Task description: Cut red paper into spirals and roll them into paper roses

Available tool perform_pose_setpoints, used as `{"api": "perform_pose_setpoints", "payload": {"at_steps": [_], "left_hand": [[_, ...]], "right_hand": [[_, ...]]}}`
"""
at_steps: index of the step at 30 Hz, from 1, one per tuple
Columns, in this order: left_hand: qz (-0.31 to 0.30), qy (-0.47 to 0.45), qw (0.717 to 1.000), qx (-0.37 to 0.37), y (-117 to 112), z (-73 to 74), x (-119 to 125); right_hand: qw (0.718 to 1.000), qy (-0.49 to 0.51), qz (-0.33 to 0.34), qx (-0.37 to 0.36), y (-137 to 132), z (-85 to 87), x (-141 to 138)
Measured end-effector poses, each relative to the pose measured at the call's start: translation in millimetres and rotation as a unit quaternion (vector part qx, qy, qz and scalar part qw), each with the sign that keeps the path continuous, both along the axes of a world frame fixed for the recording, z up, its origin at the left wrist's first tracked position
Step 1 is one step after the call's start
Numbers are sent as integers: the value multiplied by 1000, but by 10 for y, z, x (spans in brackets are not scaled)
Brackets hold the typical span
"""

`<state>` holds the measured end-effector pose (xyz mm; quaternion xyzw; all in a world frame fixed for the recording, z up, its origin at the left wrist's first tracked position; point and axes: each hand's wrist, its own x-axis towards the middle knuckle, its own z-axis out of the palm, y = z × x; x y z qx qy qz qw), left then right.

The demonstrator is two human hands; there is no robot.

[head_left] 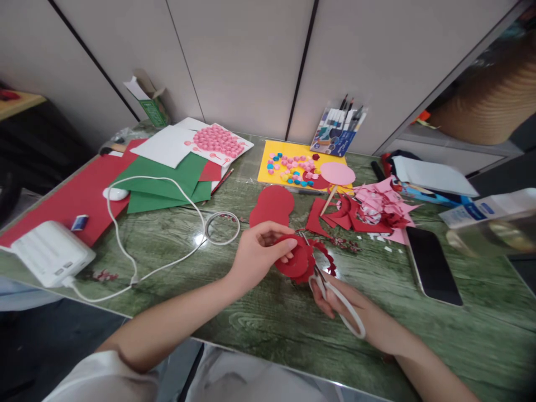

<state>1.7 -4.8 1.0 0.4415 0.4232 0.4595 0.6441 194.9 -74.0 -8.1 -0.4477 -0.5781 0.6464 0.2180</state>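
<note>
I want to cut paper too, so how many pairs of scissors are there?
1 in view: the white-handled scissors in the right hand, at the red paper the left hand holds. Others may hide under the paper scraps.

Desk (259, 324) front centre: paper disc (293, 265), scissors (320, 277) at its right edge. Paper cutout (274, 204) just behind disc. Back centre: card sheet (288, 148), small pieces (295, 163) on top; pencil set (333, 131) behind its right end. Right: paper scraps (377, 204), then smartphone (433, 265). Far left: power bank (53, 254), cable (134, 280) between it and centre. Back left: carton (154, 111) behind paper sheets (170, 178).
</note>
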Motion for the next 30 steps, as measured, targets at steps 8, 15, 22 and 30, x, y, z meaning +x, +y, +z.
{"api": "perform_pose_setpoints", "payload": {"at_steps": [8, 15, 22, 30], "left_hand": [[-29, 10, 1000, 3, 61, 6, -46], [-46, 11, 999, 6, 118, 48, -104], [-64, 31, 997, 13, 154, 66, -145], [-102, 68, 992, 17, 189, 146, -191]], "right_hand": [[1000, -19, 12, -4, -2, 12, 48], [999, -42, 32, -4, 23, 54, 80], [998, -55, 32, -9, 15, 70, 91], [996, -76, 38, -31, 31, 90, 102]]}}
